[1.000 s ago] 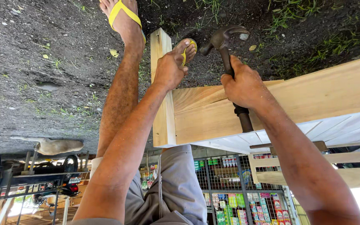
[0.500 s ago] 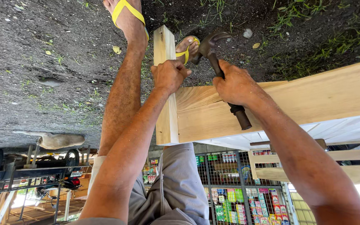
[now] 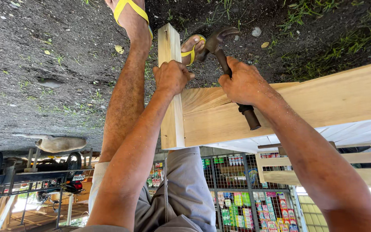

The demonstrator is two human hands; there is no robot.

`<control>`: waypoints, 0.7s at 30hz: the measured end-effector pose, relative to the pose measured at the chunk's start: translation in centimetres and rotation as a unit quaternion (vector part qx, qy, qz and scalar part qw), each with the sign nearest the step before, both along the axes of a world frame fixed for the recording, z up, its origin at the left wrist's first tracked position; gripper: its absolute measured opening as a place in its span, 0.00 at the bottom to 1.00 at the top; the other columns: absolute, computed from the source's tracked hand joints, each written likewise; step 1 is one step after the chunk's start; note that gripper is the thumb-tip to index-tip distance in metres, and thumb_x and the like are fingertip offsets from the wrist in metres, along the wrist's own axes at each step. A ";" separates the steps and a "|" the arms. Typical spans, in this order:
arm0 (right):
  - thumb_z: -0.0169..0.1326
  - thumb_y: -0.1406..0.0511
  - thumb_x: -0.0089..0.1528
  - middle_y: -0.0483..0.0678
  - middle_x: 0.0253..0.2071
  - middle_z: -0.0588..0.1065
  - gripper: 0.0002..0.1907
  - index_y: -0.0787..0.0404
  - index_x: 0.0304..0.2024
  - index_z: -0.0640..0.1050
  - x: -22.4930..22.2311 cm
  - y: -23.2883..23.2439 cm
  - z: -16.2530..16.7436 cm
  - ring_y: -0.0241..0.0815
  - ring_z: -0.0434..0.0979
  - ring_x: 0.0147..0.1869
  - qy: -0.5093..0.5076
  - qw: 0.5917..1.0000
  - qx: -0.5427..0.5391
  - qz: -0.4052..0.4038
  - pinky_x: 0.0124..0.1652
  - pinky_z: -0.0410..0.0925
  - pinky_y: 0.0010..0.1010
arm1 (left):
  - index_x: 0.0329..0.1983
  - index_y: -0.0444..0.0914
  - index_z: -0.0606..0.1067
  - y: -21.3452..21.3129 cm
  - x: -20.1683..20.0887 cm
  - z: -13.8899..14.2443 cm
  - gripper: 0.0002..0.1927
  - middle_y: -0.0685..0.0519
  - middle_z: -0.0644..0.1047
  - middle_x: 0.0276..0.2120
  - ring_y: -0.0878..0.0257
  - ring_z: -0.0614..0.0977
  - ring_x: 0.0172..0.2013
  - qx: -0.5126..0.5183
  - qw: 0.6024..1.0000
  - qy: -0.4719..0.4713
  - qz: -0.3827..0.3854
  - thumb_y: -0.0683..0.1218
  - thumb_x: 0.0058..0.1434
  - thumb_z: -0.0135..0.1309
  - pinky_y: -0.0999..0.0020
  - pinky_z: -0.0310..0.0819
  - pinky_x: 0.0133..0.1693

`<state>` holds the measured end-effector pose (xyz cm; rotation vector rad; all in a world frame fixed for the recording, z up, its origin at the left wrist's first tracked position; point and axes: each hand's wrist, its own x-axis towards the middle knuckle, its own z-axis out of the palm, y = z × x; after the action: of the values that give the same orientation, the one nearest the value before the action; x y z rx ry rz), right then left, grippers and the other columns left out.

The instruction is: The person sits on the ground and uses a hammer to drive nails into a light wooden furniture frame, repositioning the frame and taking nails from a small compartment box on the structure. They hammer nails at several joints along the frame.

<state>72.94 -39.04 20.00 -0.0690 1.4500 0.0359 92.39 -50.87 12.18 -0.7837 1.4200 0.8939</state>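
- The hammer [image 3: 230, 71] is a claw hammer with a dark, worn metal head and a black handle whose ribbed butt sticks out below the fist; it slants across the wide plank, head raised above the joint.
- The right hand [image 3: 244, 83] is wrapped fully around the handle, fingers closed tight.
- The wooden post [image 3: 171, 86] is pale, squared timber with clean grain, butted against the end of the wide plank [image 3: 305, 105], which is light yellowish wood running off to the right.
- The left hand [image 3: 171, 77] is closed over the post where it meets the plank, fingers curled around the wood.
- Beyond lie dark gravelly ground [image 3: 44, 64] and a foot in a yellow sandal [image 3: 129, 15].
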 end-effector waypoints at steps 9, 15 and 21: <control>0.50 0.59 0.64 0.59 0.30 0.79 0.20 0.66 0.53 0.73 -1.1 -1.3 -0.4 0.55 0.83 0.34 -0.079 0.996 0.047 0.022 0.38 0.75 0.47 | 0.31 0.48 0.84 0.5 -0.1 0.4 0.16 0.53 0.83 0.31 0.55 0.82 0.43 -0.009 0.999 -0.012 -0.038 0.62 0.51 0.69 0.52 0.61 0.51; 0.49 0.60 0.63 0.59 0.26 0.78 0.20 0.64 0.55 0.70 -2.6 -2.1 -1.0 0.53 0.82 0.29 -0.101 0.993 0.061 0.015 0.31 0.74 0.46 | 0.34 0.45 0.85 1.0 -0.1 0.3 0.19 0.48 0.83 0.34 0.54 0.81 0.45 0.003 0.996 -0.037 -0.083 0.63 0.53 0.68 0.52 0.60 0.53; 0.50 0.61 0.63 0.54 0.23 0.78 0.15 0.66 0.45 0.78 -1.7 -2.4 -2.2 0.47 0.81 0.27 -0.151 0.986 0.034 0.063 0.32 0.72 0.41 | 0.35 0.44 0.85 1.2 -0.1 0.6 0.21 0.49 0.83 0.36 0.53 0.77 0.50 0.007 0.993 -0.030 -0.117 0.63 0.49 0.70 0.52 0.59 0.52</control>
<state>71.24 -41.46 17.80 -0.1049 1.1390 0.1722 92.31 -49.69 12.73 -0.6132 1.4186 0.6930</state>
